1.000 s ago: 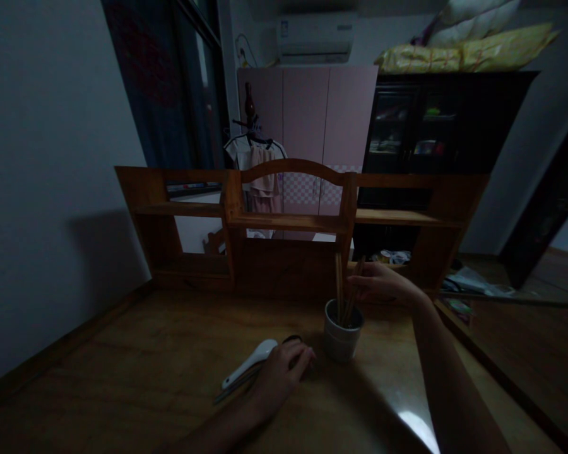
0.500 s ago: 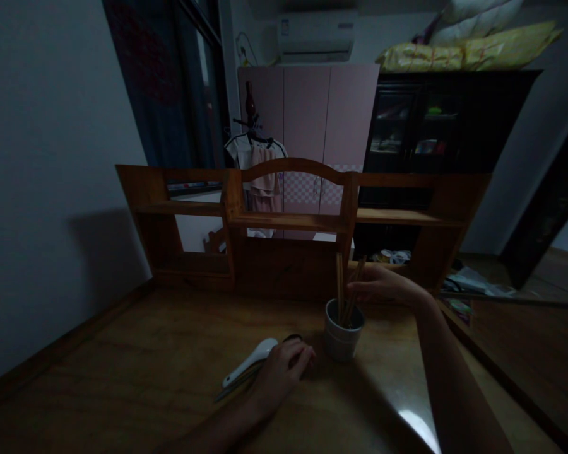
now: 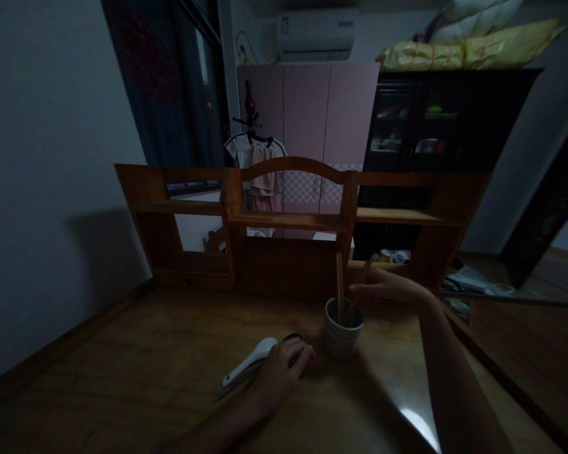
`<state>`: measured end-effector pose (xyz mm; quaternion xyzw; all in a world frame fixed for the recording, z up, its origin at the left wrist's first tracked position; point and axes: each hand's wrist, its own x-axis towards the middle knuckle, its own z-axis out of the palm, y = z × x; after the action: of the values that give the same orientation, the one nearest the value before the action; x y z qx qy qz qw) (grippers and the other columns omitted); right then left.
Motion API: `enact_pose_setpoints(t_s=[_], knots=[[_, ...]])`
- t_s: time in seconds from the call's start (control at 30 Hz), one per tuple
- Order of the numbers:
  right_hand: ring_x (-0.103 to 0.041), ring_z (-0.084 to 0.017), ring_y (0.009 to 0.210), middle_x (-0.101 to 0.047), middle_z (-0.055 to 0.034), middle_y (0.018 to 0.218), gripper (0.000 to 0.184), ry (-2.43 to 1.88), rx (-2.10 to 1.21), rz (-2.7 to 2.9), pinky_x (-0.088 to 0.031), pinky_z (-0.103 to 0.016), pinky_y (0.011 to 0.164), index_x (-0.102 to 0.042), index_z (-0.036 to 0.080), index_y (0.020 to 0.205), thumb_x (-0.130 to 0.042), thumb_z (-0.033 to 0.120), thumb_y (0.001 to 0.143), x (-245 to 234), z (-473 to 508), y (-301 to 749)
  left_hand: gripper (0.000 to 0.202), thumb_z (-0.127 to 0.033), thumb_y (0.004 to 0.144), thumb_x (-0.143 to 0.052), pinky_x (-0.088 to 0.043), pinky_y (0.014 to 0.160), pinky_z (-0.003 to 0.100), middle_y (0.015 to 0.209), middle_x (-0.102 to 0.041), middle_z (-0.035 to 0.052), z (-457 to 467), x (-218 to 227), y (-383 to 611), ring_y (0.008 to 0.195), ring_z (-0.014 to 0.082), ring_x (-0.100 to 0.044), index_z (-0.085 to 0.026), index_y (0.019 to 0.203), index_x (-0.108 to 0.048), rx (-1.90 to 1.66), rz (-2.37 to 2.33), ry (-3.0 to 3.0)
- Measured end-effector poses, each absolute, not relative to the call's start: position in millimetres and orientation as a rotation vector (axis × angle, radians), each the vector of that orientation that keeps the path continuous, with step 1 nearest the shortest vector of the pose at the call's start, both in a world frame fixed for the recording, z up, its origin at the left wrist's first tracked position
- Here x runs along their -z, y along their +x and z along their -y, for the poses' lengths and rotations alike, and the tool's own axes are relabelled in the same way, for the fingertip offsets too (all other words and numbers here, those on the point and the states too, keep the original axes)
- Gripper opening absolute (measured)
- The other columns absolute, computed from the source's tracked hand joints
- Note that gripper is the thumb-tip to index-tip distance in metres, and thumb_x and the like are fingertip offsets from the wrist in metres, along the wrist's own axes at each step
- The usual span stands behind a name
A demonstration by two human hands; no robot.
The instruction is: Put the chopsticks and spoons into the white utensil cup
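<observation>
A broad wooden desk (image 3: 137,372) carries a wooden shelf unit (image 3: 288,221) along its back. Near the middle stands a small pale round cup (image 3: 341,337). The right hand (image 3: 388,289) pinches a thin brown chopstick (image 3: 358,293) leaning in it — another stands upright. The left hand (image 3: 280,373) rests loosely curled on a white ceramic spoon (image 3: 248,360) — grip unclear.

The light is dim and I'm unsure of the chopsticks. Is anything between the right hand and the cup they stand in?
Nothing visible. The right hand already touches a tilted chopstick standing in the white cup; the left hand rests apart, by the white spoon.
</observation>
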<state>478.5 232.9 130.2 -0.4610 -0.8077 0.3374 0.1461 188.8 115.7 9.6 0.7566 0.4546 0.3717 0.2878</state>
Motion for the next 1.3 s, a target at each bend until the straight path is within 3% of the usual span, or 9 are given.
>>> enact_pose_setpoints(t_s=[0.33,0.5,0.63,0.8,1.13,1.3], knots=[[-0.055,-0.014,0.058,-0.062,-0.0041,0.068,0.058,-1.409,-0.928,2.283,-0.041,-0.022,0.049,-0.069,0.014,0.080,-0.055,0.070,0.083,-132,-232,494,0.033,-0.033,0.098,-0.041,-0.042,0.076,0.027,0.085,-0.067,0.0011,-119,-5,188,0.082,0.0162,-0.062,-0.021,0.082,-0.067,-1.037,-1.262,2.003],[-0.053,-0.016,0.058,-0.059,-0.0033,0.064,0.069,-1.515,-0.331,1.846,-0.035,-0.024,0.050,-0.067,0.015,0.076,-0.039,0.076,0.086,-144,-240,506,0.018,-0.027,0.092,-0.051,-0.039,0.092,0.037,0.104,-0.066,0.0035,-130,3,180,0.101,0.0231,-0.056,-0.023,0.104,-0.065,-1.123,-1.683,2.175],[-0.058,-0.019,0.062,-0.066,-0.0067,0.068,0.073,-1.519,-0.009,1.513,-0.035,-0.026,0.054,-0.071,0.016,0.081,-0.033,0.077,0.088,-157,-233,508,0.042,-0.032,0.084,-0.064,-0.036,0.098,0.044,0.118,-0.059,0.0069,-133,17,174,0.110,0.0278,-0.050,-0.022,0.123,-0.055,-0.948,-1.881,2.369],[-0.061,-0.019,0.064,-0.068,-0.0060,0.070,0.069,-1.389,0.131,1.411,-0.035,-0.026,0.059,-0.073,0.019,0.101,-0.032,0.074,0.091,-172,-210,498,0.043,-0.034,0.083,-0.067,-0.034,0.101,0.050,0.120,-0.058,0.0111,-132,32,172,0.114,0.0322,-0.049,-0.018,0.122,-0.055,-0.703,-1.990,2.511],[-0.063,-0.018,0.066,-0.065,-0.0039,0.064,0.064,-1.380,0.178,1.377,-0.035,-0.025,0.061,-0.074,0.019,0.093,-0.034,0.069,0.094,-178,-202,492,0.032,-0.038,0.084,-0.066,-0.032,0.104,0.053,0.107,-0.059,0.0106,-138,31,168,0.109,0.0320,-0.051,-0.015,0.104,-0.059,-0.687,-1.981,2.599],[-0.064,-0.019,0.065,-0.065,-0.0032,0.062,0.060,-1.357,0.211,1.382,-0.035,-0.026,0.061,-0.075,0.020,0.093,-0.035,0.064,0.096,-180,-197,491,0.032,-0.036,0.084,-0.066,-0.032,0.104,0.053,0.107,-0.059,0.0112,-138,33,168,0.107,0.0316,-0.050,-0.013,0.106,-0.059,-0.709,-1.952,2.552]])
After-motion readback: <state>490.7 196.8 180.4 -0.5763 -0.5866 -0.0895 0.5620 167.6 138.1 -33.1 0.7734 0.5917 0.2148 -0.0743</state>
